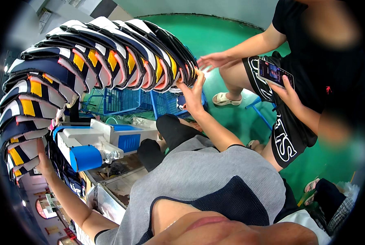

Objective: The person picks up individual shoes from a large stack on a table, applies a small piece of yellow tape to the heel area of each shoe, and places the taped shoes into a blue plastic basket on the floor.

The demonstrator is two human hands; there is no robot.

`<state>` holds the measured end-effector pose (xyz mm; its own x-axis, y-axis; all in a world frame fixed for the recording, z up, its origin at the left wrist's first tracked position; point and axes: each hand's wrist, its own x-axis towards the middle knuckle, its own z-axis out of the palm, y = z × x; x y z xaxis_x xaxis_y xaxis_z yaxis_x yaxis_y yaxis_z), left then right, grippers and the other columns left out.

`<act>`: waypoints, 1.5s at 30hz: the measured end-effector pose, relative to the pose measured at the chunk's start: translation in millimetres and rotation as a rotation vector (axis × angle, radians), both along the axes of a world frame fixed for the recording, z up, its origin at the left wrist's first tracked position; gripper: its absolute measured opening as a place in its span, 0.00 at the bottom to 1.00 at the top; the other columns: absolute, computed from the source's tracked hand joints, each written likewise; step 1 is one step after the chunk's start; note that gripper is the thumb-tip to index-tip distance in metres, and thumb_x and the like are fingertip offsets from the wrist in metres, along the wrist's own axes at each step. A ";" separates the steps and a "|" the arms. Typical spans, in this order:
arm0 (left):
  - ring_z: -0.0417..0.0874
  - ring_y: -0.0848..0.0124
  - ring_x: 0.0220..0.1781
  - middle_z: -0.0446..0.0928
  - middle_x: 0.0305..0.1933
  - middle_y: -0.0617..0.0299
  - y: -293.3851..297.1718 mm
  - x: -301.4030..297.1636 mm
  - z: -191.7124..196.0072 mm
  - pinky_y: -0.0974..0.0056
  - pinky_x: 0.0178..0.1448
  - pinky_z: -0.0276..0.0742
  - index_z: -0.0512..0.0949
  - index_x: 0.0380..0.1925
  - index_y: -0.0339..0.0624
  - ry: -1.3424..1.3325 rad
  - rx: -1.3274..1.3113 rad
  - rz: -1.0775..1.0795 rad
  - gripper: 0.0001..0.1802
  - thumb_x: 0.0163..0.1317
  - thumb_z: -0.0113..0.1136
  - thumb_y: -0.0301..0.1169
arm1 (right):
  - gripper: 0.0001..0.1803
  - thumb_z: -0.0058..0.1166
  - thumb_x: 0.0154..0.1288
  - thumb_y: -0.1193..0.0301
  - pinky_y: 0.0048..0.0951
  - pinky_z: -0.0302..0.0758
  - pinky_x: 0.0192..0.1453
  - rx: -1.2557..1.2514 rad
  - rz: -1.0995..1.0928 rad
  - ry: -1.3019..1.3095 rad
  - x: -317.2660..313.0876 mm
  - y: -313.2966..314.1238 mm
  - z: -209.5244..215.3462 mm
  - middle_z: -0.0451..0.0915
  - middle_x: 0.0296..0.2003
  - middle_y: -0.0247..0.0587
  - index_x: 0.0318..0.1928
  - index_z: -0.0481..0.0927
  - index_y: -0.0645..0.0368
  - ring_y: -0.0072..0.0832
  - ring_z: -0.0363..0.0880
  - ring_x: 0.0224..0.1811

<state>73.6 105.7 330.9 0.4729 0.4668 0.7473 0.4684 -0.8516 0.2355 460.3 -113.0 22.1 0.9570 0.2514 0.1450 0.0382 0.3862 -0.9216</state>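
A long row of nested shoe uppers [70, 69], navy, white and grey with yellow patches and pink edges, arches in front of me from lower left to upper right. My left hand [44, 164] grips the lower left end, its fingers mostly hidden behind the uppers. At the right end, my right hand [194, 96] is closed on the last uppers. Both arms are stretched out, and the row curves between the hands above the sewing machine [97, 139], which is white and blue.
Blue plastic baskets [123, 102] stand on the green floor [227, 36] beyond the machine. At the right, a co-worker in black holds a phone [275, 73]; the co-worker's other hand [215, 60] reaches close to the row's right end. A worktable [113, 190] lies below the machine.
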 end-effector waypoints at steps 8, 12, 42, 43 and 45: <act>0.77 0.67 0.49 0.77 0.49 0.54 -11.7 29.4 7.1 0.63 0.55 0.71 0.75 0.48 0.29 -0.037 -0.163 -0.046 0.19 0.58 0.61 0.27 | 0.34 0.62 0.48 0.76 0.34 0.58 0.63 0.016 0.041 0.043 -11.5 8.6 -13.2 0.56 0.50 0.43 0.56 0.60 0.59 0.33 0.57 0.56; 0.76 0.68 0.50 0.76 0.49 0.56 -8.4 43.5 7.5 0.64 0.57 0.70 0.76 0.48 0.30 -0.012 -0.162 -0.059 0.18 0.59 0.59 0.27 | 0.35 0.62 0.48 0.75 0.33 0.59 0.62 0.027 0.113 0.131 -17.8 19.7 -29.3 0.56 0.51 0.42 0.56 0.59 0.59 0.32 0.58 0.57; 0.82 0.55 0.38 0.81 0.35 0.49 318.0 451.0 -470.5 0.57 0.43 0.76 0.80 0.37 0.42 0.880 -0.517 -0.411 0.24 0.47 0.61 0.49 | 0.57 0.65 0.41 0.65 0.77 0.64 0.48 -0.960 0.113 1.265 45.2 172.9 -374.3 0.40 0.67 0.51 0.69 0.41 0.47 0.62 0.50 0.65; 0.82 0.54 0.38 0.81 0.35 0.48 319.9 452.9 -500.3 0.56 0.43 0.76 0.79 0.38 0.42 0.901 -0.623 -0.354 0.25 0.46 0.61 0.50 | 0.58 0.65 0.42 0.65 0.78 0.63 0.49 -1.048 0.046 1.317 56.7 183.9 -387.5 0.38 0.68 0.51 0.69 0.40 0.48 0.62 0.52 0.64; 0.82 0.56 0.42 0.81 0.40 0.48 315.1 459.3 -552.1 0.59 0.48 0.75 0.77 0.44 0.42 0.930 -0.797 -0.274 0.29 0.47 0.62 0.50 | 0.58 0.65 0.45 0.64 0.81 0.61 0.47 -1.030 0.013 1.438 75.2 195.6 -440.5 0.47 0.67 0.54 0.69 0.37 0.52 0.64 0.56 0.63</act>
<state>532.9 420.8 -221.2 0.8216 0.4374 -0.3656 0.5635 -0.7201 0.4049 535.4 82.5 -418.4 0.1704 -0.3016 -0.9381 -0.9435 -0.3246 -0.0671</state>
